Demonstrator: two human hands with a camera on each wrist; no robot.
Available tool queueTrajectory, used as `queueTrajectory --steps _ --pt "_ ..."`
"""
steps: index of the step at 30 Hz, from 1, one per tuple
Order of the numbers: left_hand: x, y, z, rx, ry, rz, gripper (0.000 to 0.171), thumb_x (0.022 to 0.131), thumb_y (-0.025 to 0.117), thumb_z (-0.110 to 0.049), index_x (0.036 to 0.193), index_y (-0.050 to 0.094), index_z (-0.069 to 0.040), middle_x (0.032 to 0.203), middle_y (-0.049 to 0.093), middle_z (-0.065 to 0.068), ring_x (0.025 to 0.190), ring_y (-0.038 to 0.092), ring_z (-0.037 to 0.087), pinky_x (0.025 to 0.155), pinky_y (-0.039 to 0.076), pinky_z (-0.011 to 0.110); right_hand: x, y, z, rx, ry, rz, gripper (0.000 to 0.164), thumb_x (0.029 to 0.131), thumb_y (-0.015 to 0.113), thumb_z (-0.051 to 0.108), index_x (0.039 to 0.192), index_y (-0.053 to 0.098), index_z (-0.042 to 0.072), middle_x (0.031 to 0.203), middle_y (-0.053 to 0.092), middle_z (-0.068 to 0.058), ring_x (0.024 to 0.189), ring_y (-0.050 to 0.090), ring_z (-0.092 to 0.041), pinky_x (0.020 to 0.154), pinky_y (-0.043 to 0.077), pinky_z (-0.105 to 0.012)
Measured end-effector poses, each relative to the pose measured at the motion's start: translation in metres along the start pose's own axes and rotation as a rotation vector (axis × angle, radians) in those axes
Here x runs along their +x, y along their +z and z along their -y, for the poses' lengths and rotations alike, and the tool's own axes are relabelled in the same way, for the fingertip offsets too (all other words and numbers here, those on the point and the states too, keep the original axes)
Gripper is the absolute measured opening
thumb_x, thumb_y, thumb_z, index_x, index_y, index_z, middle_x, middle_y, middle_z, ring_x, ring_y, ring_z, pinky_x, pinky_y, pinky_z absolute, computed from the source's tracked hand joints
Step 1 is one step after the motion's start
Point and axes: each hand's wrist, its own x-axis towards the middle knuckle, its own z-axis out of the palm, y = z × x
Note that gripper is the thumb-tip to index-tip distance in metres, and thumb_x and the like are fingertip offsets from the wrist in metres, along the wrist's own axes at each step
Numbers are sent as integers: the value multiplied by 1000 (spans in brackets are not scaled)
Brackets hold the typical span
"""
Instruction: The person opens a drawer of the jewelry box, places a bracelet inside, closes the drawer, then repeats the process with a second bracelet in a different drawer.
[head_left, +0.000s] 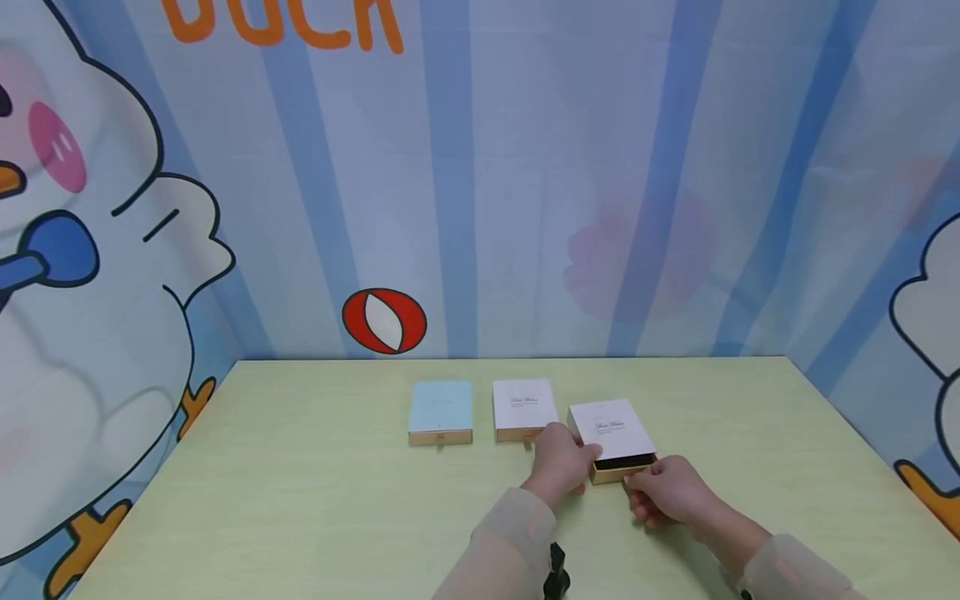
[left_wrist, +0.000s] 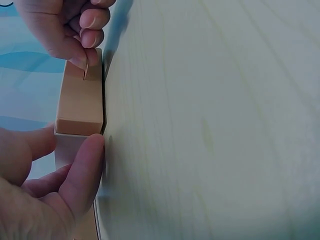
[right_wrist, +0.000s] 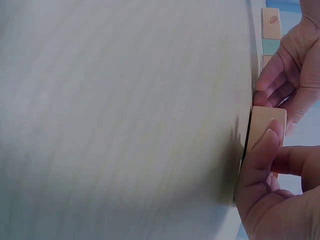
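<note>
A white drawer-style gift box [head_left: 611,425] with small dark lettering sits slightly turned on the table, right of the middle. Its tan inner drawer [head_left: 609,476] is pulled partway out at the front, and a dark gap shows behind the drawer's front edge. My left hand [head_left: 561,464] holds the white sleeve at its left side, thumb on top in the head view. At the drawer's front, my right hand [head_left: 670,490] pinches the small pull tab [left_wrist: 87,71] between thumb and finger. The right wrist view shows the tan drawer front [right_wrist: 267,119] between both hands.
Left of the held box stand a second white lettered box [head_left: 522,400] and a light blue box [head_left: 440,404], both closed, with tan fronts and small tabs. Behind the pale wood-look table [head_left: 315,500] hangs a blue striped cartoon cloth [head_left: 510,183].
</note>
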Motion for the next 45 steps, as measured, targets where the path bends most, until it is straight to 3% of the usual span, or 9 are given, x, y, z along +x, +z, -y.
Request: queueTrajectory --steps 25,32,45 --pt "1 0 1 23 22 4 19 85 71 -19 76 62 -4 57 54 4 35 47 13 39 34 22 -7 -2 -3 9 -4 24 20 92 54 10 78 62 -3 58 58 -1 48 55 -8 46 48 -23" --pt "3 1 2 30 4 13 18 85 70 -20 81 64 -4 60 54 4 37 48 12 40 37 22 -7 -1 -3 -4 45 11 20 93 54 10 78 62 -2 59 58 -2 49 53 -9 47 47 -23" --pt "4 1 2 15 8 23 18 85 70 -20 82 65 -3 57 53 4 36 46 13 40 35 23 -12 -2 -3 -6 39 16 20 92 54 10 78 62 -2 59 58 -2 49 54 -9 47 47 -23"
